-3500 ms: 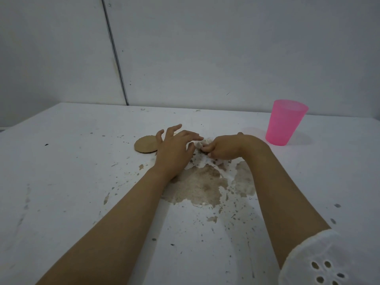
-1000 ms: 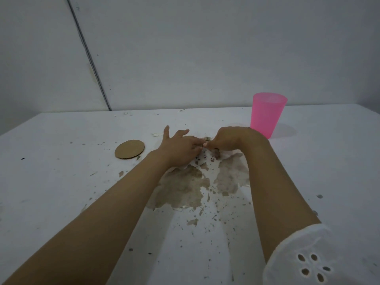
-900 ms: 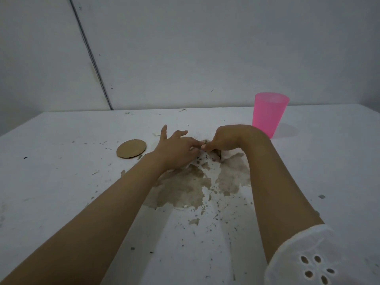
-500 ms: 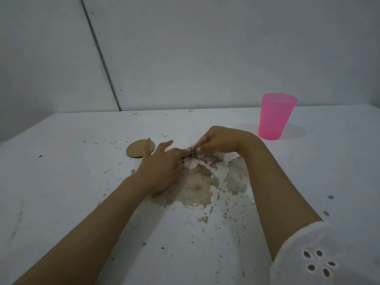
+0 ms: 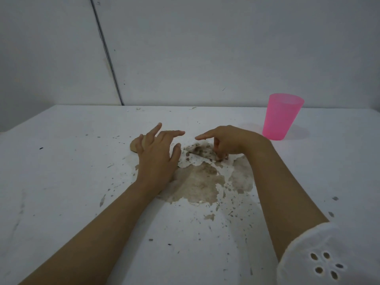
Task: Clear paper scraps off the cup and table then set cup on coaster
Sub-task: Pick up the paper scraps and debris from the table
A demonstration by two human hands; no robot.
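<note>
A pink plastic cup stands upright at the back right of the white table. A round brown coaster lies left of centre, mostly hidden behind my left hand, which hovers flat with its fingers spread and holds nothing. My right hand is a hand's width to the right. Its index finger points left while thumb and other fingers pinch down on a small paper scrap. Between the hands lie torn, dirty paper scraps.
A large brown stained patch spreads over the table in front of the hands, with several small dark flecks around it. A grey wall rises right behind the table. A white sleeve covers my right upper arm.
My hands were touching over the scraps and have drawn apart. The left hand moved left over the coaster and opened. The right hand's index finger lifted while its other fingers stayed on the scraps.
</note>
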